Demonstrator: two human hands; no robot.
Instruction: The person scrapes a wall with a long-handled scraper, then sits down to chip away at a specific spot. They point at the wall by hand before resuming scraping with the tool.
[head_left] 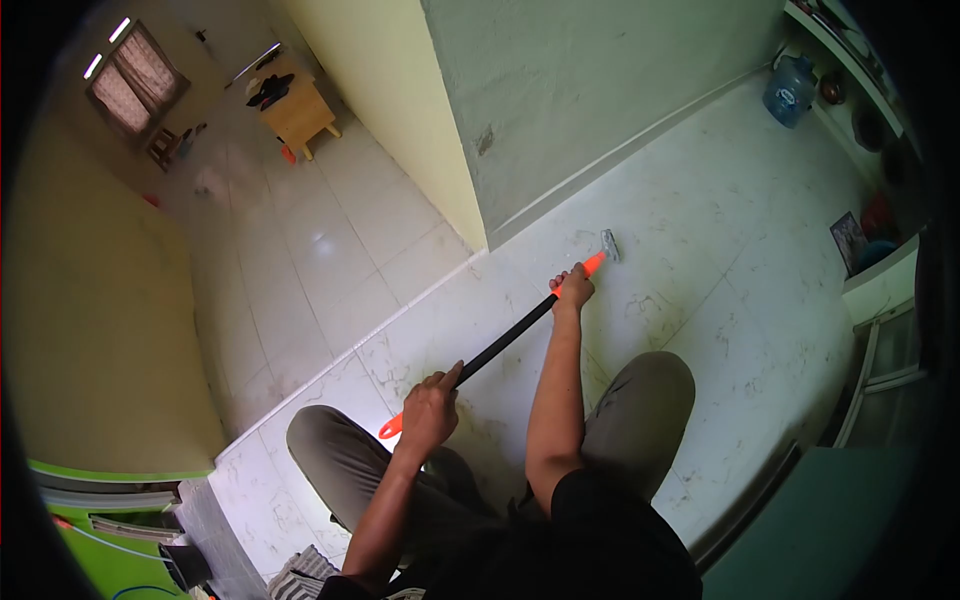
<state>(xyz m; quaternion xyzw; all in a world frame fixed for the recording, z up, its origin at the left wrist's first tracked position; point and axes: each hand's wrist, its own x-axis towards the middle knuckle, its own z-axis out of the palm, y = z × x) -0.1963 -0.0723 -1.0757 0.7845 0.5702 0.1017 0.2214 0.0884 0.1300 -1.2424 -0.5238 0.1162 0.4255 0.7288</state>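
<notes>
A long-handled tool [508, 340] slants across the middle of the head view, with a black shaft, orange ends and a short grey metal head set crosswise. Its head [610, 245] is at the upper right, low over the pale tiled floor. My right hand [573, 287] wraps around the handle just behind the orange neck. Closer to me, my left hand [430, 408] grips the lower shaft, and the orange butt end pokes out past it. Both of my bent knees flank the handle.
A wall corner [487, 225] juts in ahead, beside a floor strip leading to another room with a wooden table [300, 105]. A blue water jug [790, 90] stands far right near shelves. Dark smudges mark the tiles [650, 310]. Striped cloth [303, 575] lies lower left.
</notes>
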